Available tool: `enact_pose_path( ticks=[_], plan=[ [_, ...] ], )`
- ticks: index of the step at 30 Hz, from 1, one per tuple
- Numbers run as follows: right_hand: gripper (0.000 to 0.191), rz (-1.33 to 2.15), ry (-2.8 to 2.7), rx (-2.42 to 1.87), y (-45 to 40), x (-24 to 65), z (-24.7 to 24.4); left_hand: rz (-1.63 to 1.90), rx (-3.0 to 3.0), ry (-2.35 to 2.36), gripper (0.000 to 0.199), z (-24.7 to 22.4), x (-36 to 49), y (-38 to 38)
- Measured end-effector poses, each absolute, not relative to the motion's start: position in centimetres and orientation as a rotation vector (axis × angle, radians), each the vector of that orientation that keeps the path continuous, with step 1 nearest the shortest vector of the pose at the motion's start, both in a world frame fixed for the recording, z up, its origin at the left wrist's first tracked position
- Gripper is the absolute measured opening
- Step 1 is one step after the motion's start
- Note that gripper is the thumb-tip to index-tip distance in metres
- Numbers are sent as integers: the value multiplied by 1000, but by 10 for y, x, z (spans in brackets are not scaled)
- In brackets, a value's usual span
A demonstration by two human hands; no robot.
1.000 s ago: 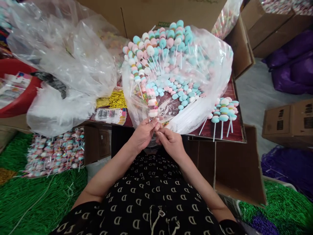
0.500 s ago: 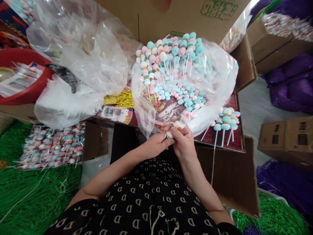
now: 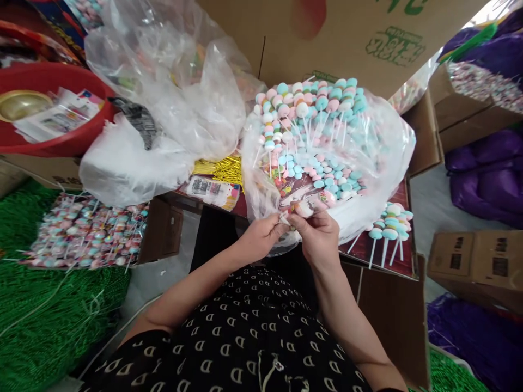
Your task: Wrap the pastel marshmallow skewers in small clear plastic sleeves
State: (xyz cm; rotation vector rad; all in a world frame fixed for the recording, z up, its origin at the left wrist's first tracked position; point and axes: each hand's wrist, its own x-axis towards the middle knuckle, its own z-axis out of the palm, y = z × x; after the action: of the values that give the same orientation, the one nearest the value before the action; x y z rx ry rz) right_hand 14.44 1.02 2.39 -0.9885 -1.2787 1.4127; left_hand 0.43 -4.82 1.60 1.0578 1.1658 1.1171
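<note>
A candy skewer in a clear printed wrapper [image 3: 306, 207] lies across my fingers, its pink and white pieces pointing up and to the right. My left hand [image 3: 261, 237] is closed, thumb and fingertips pinching the gathered wrapper near the stick end. Close against it, my right hand [image 3: 321, 237] is closed too, thumb and forefinger on the same wrapper, with its other fingers curled beneath the candy. Just beyond are loose pink, blue and white candies [image 3: 330, 182] on a plastic bag [image 3: 261, 201]. Behind them is a heap of candy skewers [image 3: 302, 111] on white sticks.
Gold twist ties [image 3: 223, 169] and flat printed wrappers [image 3: 212, 191] lie left of the bag. More skewers [image 3: 391, 223] rest at the table's right edge. A box of wrapped skewers [image 3: 90, 231] stands lower left, below a red basin [image 3: 53, 144]. A large carton [image 3: 335, 38] rises behind.
The view has shifted, so the table's things appear lower and further right. My fingertips have moved along the wrapper to its gathered end, and more of the wrapped candy shows.
</note>
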Motion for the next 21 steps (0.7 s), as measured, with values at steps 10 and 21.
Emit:
enact_pose_path(
  ticks=[10, 21],
  plan=[
    [31, 1170, -2168, -938, 50, 48, 28, 1675, 535, 1337, 34, -4, -76, -66],
    [35, 260, -2920, -1200, 90, -33, 0, 1758, 210, 1256, 39, -12, -95, -64]
  ],
)
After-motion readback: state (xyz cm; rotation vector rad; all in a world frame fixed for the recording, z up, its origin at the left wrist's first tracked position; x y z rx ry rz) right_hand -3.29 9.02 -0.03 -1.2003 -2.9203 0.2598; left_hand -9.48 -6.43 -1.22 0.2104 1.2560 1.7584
